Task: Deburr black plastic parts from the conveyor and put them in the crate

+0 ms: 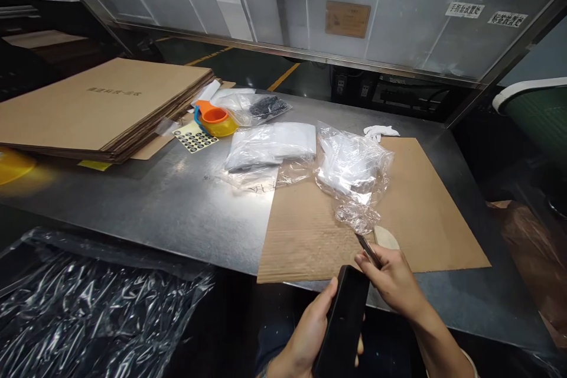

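Observation:
At the front edge of the metal table, my left hand (310,325) is wrapped around a long black rectangular object (344,319). It is held tilted, with its far end near my right hand; its kind is not clear. My right hand (396,279) pinches a slim dark pointed blade, like a craft knife (368,250), its tip pointing away and to the left. Beside the right fingers a pale rounded piece (386,238) lies on the cardboard sheet (305,236). Just beyond the blade sits a crumpled clear plastic bag (354,171) with white contents.
Left of that bag lies another clear bag of white sheets (274,144). Behind are a tape roll with orange core (215,116), a sticker sheet (195,137) and a white glove (381,131). Stacked cardboard (106,106) fills the far left. Black plastic (97,313) hangs front left.

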The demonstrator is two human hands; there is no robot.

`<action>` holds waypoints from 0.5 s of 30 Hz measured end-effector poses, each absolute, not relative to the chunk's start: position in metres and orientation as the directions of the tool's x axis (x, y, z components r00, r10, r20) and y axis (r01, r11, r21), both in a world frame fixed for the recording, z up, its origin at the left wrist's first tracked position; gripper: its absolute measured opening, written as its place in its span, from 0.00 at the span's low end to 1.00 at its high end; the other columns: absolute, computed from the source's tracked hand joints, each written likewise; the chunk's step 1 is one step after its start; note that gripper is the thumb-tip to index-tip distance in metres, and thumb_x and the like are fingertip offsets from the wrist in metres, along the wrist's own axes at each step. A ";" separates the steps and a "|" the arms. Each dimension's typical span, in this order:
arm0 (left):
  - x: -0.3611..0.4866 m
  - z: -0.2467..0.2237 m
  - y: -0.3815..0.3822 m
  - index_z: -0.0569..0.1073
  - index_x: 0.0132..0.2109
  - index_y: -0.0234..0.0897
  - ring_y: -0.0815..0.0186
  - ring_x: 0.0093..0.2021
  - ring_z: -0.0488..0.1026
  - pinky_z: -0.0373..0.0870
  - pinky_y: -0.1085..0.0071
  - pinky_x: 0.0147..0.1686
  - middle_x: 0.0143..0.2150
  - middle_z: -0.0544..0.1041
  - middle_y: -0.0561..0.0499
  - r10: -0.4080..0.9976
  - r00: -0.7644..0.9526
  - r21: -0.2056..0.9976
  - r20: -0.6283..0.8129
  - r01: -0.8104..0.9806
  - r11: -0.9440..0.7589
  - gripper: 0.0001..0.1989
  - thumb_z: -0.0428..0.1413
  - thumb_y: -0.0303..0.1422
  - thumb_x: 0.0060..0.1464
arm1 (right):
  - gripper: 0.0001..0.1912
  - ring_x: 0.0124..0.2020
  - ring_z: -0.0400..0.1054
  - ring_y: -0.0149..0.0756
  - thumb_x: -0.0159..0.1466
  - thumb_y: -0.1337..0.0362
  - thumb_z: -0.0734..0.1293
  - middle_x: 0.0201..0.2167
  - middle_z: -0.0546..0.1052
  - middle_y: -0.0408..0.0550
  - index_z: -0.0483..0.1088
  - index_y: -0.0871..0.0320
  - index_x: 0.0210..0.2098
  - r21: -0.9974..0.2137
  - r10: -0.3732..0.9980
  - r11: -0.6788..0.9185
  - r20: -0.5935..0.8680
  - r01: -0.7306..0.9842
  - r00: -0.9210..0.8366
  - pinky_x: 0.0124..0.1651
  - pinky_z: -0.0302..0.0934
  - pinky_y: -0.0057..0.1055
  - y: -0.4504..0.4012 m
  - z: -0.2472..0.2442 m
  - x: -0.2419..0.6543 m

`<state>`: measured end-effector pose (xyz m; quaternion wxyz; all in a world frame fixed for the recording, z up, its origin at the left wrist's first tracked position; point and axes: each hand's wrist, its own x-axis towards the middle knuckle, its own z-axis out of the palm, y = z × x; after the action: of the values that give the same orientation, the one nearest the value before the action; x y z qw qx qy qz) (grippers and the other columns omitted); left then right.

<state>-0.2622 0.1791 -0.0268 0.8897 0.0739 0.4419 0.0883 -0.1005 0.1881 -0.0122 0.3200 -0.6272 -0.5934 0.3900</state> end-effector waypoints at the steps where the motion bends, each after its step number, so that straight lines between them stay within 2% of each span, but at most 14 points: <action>1: -0.262 -0.027 0.179 0.74 0.31 0.25 0.70 0.14 0.67 0.61 0.79 0.15 0.16 0.72 0.45 0.220 0.600 0.214 -0.769 -0.082 0.973 0.37 0.36 0.56 0.55 | 0.18 0.22 0.48 0.27 0.65 0.56 0.57 0.19 0.54 0.37 0.56 0.57 0.21 -0.868 0.994 -0.103 -0.114 0.485 0.007 0.25 0.45 0.26 0.188 -0.013 -0.099; 4: -0.264 -0.028 0.178 0.73 0.37 0.27 0.70 0.15 0.68 0.62 0.78 0.15 0.18 0.72 0.47 0.284 0.604 0.298 -0.744 -0.080 0.951 0.33 0.39 0.55 0.55 | 0.16 0.24 0.53 0.27 0.63 0.55 0.60 0.21 0.60 0.39 0.63 0.59 0.24 -0.883 0.985 -0.105 -0.154 0.457 -0.072 0.28 0.49 0.25 0.186 -0.010 -0.093; 8: -0.272 -0.028 0.186 0.68 0.49 0.35 0.68 0.21 0.72 0.64 0.77 0.19 0.25 0.74 0.52 0.468 0.635 0.489 -0.615 -0.158 0.858 0.22 0.54 0.45 0.52 | 0.15 0.25 0.55 0.28 0.62 0.54 0.63 0.22 0.63 0.39 0.68 0.60 0.28 -0.922 0.929 -0.139 -0.248 0.361 -0.276 0.28 0.51 0.25 0.179 -0.008 -0.084; 12: -0.284 -0.028 0.202 0.68 0.51 0.31 0.59 0.30 0.77 0.70 0.69 0.27 0.39 0.77 0.40 0.530 0.715 0.447 -0.456 -0.331 0.831 0.22 0.52 0.43 0.55 | 0.14 0.24 0.57 0.27 0.61 0.53 0.64 0.23 0.66 0.40 0.70 0.59 0.36 -0.965 0.979 -0.152 -0.177 0.214 -0.098 0.27 0.55 0.24 0.162 -0.017 -0.079; 15: -0.284 -0.029 0.208 0.70 0.49 0.31 0.56 0.38 0.76 0.70 0.65 0.38 0.41 0.78 0.39 0.665 0.621 0.366 -0.414 -0.556 0.747 0.21 0.51 0.43 0.56 | 0.13 0.18 0.57 0.25 0.59 0.54 0.67 0.19 0.65 0.37 0.70 0.56 0.37 -0.943 0.994 -0.001 0.036 0.333 0.104 0.21 0.54 0.21 0.144 -0.029 -0.087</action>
<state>-0.2845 0.2082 -0.0292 0.8946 0.1013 0.2699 0.3413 -0.0870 0.1443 -0.0292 0.4392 -0.5994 -0.5536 0.3760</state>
